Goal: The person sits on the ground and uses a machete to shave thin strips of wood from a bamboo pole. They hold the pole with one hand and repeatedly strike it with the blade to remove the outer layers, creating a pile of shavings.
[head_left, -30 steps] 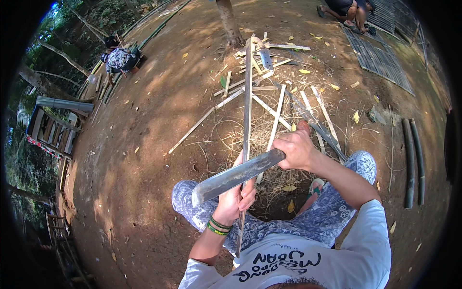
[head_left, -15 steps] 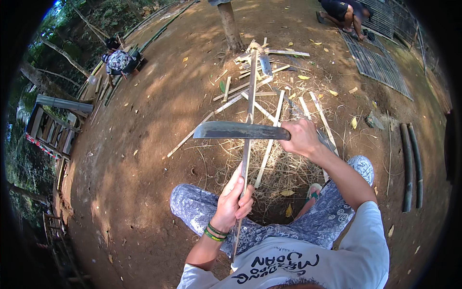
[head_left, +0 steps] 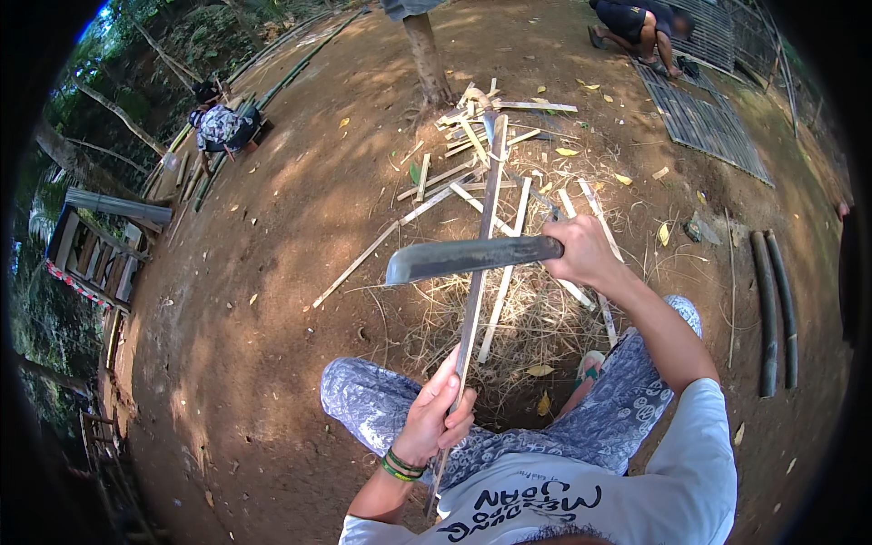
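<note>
My left hand [head_left: 440, 413] is closed round the lower part of a long bamboo strip [head_left: 473, 313], which slants up and away from my lap. In my right hand [head_left: 583, 250] is the handle of a machete [head_left: 472, 258]. Its broad dark blade points left and lies across the strip, well above my left hand; whether the edge bites into the strip I cannot tell. Under the strip, between my legs, is a heap of thin shavings [head_left: 536, 313]. Cut bamboo slats [head_left: 506, 272] lie on and around it.
More split pieces [head_left: 468, 136] are piled before a tree trunk [head_left: 425, 59]. At right lie two dark poles [head_left: 767, 313] and a slatted bamboo panel [head_left: 713, 123], with a crouching person [head_left: 649, 32] beside it. Another person [head_left: 222, 125] crouches far left, near a small wooden shelter [head_left: 100, 245].
The machete has come nearer to me along the strip and its blade has tilted, tip lower. The strip's far end has swung right. Both hands keep their hold.
</note>
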`<state>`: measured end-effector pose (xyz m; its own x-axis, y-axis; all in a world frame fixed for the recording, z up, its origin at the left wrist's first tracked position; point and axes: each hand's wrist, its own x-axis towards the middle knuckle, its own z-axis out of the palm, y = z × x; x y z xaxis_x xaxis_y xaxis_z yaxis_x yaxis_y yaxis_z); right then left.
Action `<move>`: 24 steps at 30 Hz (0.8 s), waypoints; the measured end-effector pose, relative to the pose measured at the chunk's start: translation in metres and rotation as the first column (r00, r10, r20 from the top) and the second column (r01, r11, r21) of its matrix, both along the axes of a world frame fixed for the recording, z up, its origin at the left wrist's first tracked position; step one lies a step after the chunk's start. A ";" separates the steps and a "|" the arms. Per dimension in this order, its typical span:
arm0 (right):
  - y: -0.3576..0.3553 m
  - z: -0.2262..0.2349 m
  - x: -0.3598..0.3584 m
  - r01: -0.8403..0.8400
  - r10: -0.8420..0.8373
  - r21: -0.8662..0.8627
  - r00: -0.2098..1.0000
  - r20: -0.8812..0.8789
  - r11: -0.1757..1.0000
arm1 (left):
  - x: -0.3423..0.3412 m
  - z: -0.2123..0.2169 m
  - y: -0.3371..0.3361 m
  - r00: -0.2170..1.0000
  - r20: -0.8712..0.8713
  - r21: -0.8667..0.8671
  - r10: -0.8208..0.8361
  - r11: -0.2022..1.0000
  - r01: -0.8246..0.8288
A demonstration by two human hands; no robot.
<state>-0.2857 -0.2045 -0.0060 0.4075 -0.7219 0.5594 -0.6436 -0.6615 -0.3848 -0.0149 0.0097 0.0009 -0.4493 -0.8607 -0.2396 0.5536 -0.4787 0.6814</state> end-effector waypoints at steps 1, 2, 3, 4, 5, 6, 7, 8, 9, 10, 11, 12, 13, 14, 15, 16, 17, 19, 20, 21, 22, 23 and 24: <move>-0.010 0.008 -0.008 0.096 -0.103 0.209 0.994 0.023 0.973 | 0.000 -0.001 0.004 1.000 -0.008 0.015 -0.008 1.000 0.009; -0.022 0.015 -0.018 0.186 -0.208 0.266 0.977 0.055 0.946 | 0.001 -0.003 0.008 1.000 -0.017 0.031 -0.016 0.999 0.017; -0.040 0.009 -0.030 0.312 -0.335 0.239 0.940 0.059 0.919 | 0.000 -0.003 0.010 0.999 -0.026 0.041 -0.023 0.999 0.025; -0.048 0.007 -0.037 0.349 -0.380 0.257 0.921 0.081 0.901 | 0.000 -0.004 0.009 0.999 -0.051 0.032 -0.019 0.999 0.020; -0.054 0.004 -0.043 0.386 -0.426 0.275 0.899 0.102 0.881 | 0.000 -0.003 0.006 0.997 -0.076 0.023 -0.015 1.000 0.017; -0.052 0.003 -0.037 0.361 -0.399 0.262 0.910 0.113 0.895 | 0.002 -0.005 0.006 0.995 -0.102 0.018 0.000 1.000 0.001; -0.040 0.003 -0.029 0.335 -0.372 0.253 0.921 0.118 0.908 | 0.002 -0.007 0.008 0.991 -0.132 0.019 0.018 1.000 -0.015; -0.026 0.003 -0.022 0.309 -0.345 0.243 0.930 0.124 0.919 | 0.000 -0.009 0.002 0.986 -0.154 0.031 0.069 0.997 -0.065; -0.007 0.005 -0.012 0.239 -0.292 0.288 0.943 0.159 0.927 | -0.003 -0.010 -0.007 0.981 -0.168 0.038 0.099 0.995 -0.094; 0.010 0.002 -0.003 0.154 -0.197 0.272 0.971 0.139 0.950 | -0.005 -0.010 -0.015 0.974 -0.189 0.049 0.123 0.992 -0.116; 0.024 -0.007 0.001 0.092 -0.112 0.222 0.990 0.081 0.971 | -0.009 -0.009 -0.023 0.968 -0.211 0.056 0.135 0.990 -0.126; 0.044 -0.011 0.013 0.054 -0.072 0.255 0.996 0.061 0.965 | -0.012 -0.008 -0.029 0.968 -0.191 0.100 0.165 0.984 -0.148; 0.058 -0.020 0.023 -0.037 0.018 0.167 0.994 0.111 0.985 | -0.017 -0.007 -0.035 0.968 -0.170 0.141 0.186 0.976 -0.163; 0.070 -0.025 0.030 -0.092 0.087 0.105 0.995 0.050 0.990 | -0.020 -0.005 -0.039 0.967 -0.147 0.181 0.207 0.967 -0.179; 0.083 -0.025 0.038 -0.108 0.109 0.147 0.994 0.003 0.983 | -0.022 -0.006 -0.041 0.970 -0.143 0.132 0.195 0.975 -0.176; 0.093 -0.024 0.043 -0.143 0.144 0.127 0.990 0.000 0.982 | -0.025 -0.007 -0.044 0.974 -0.138 0.081 0.179 0.982 -0.169; 0.098 -0.024 0.047 -0.178 0.179 0.108 0.984 -0.004 0.978 | -0.026 -0.009 -0.045 0.977 -0.132 0.030 0.164 0.986 -0.162; 0.098 -0.023 0.048 -0.163 0.164 0.098 0.986 -0.008 0.982 | -0.028 -0.008 -0.045 0.983 -0.045 0.070 0.177 0.982 -0.174; 0.099 -0.024 0.048 -0.156 0.158 0.094 0.987 -0.009 0.983 | -0.029 -0.006 -0.043 0.983 -0.042 0.046 0.177 0.983 -0.175; 0.096 -0.024 0.047 -0.145 0.146 0.108 0.989 -0.002 0.983 | -0.031 -0.001 -0.041 0.983 -0.040 0.022 0.178 0.984 -0.177; 0.090 -0.025 0.044 -0.134 0.135 0.123 0.991 0.005 0.983 | -0.032 0.000 -0.040 0.983 -0.034 0.006 0.181 0.984 -0.180; 0.085 -0.025 0.042 -0.124 0.123 0.138 0.992 0.012 0.983 | -0.033 0.001 -0.039 0.983 -0.027 -0.009 0.184 0.983 -0.184; 0.080 -0.022 0.039 -0.120 0.122 0.148 0.993 -0.005 0.982 | -0.033 0.002 -0.038 0.982 -0.020 -0.025 0.189 0.982 -0.189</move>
<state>-0.2462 -0.1248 -0.0275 0.5038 -0.7410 0.4439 -0.5684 -0.6714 -0.4755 -0.0477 -0.0287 0.0028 -0.2821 -0.9365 -0.2085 0.6445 -0.3460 0.6818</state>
